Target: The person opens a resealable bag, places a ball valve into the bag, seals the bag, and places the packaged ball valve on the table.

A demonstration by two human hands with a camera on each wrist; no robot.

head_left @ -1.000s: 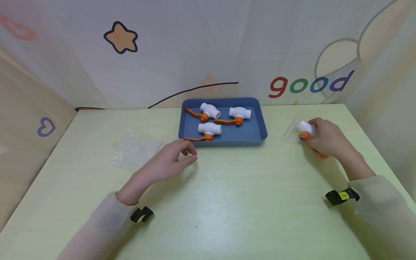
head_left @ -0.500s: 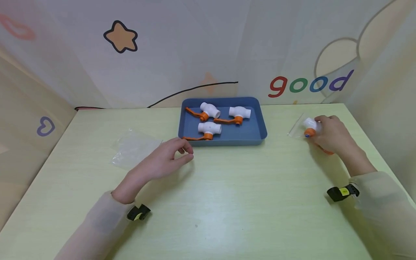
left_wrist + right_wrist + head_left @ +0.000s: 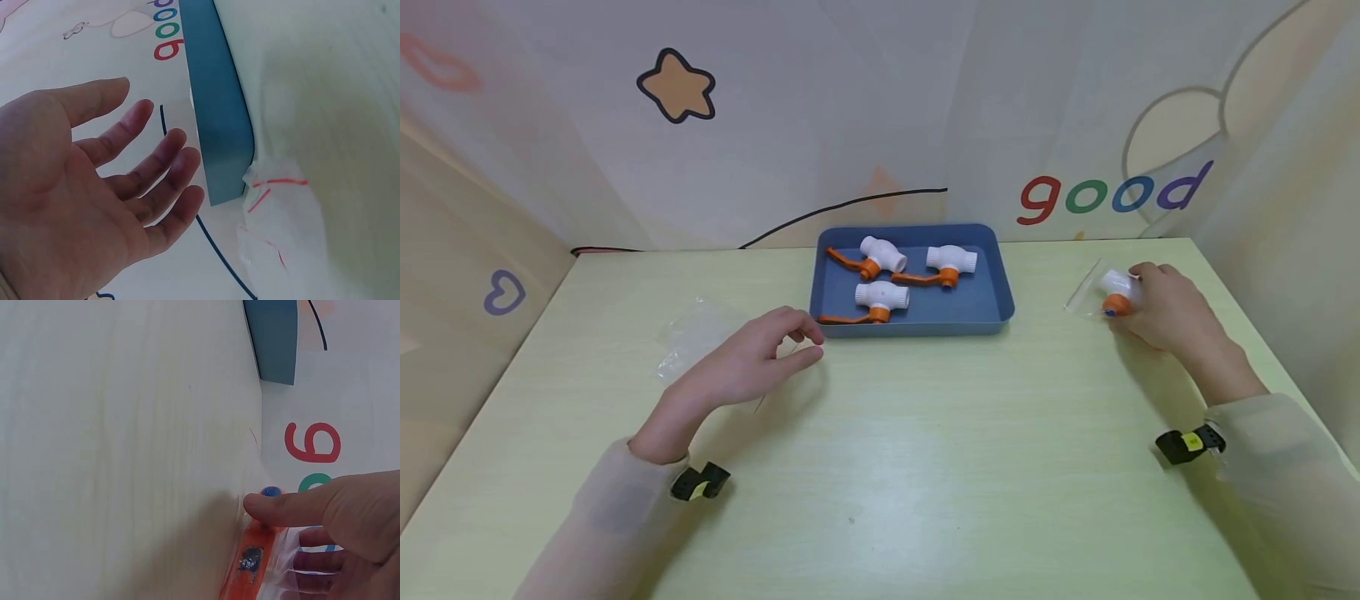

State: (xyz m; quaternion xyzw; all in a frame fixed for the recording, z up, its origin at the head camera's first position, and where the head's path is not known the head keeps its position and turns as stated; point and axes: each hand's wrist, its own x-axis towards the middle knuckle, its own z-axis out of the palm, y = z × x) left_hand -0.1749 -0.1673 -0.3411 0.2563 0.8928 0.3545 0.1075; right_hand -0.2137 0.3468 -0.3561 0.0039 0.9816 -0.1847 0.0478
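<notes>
Table (image 3: pixel 910 458): pale yellow-green, faintly grained.
Tray (image 3: pixel 917 331): blue, rectangular, at the table's far edge.
Right hand (image 3: pixel 1172 304): thumb and fingers grasping the bagged valve.
Left hand (image 3: pixel 745 354): released, fingers loosely bent, near the tray's left front corner.
Loose bag (image 3: pixel 688 333): clear, thin, wrinkled, partly hidden behind the left hand.
Bagged valve (image 3: pixel 1118 293): right of the tray, well apart; white barrel, orange neck, sleeved in glossy clear plastic.
Tray valves (image 3: pixel 882 296): three, white ribbed barrels, orange levers pointing left.
Lever (image 3: pixel 240 575): the bagged valve's, orange, shiny under the film.
Cap (image 3: pixel 270 491): blue, rounded, beside the thumb.
</notes>
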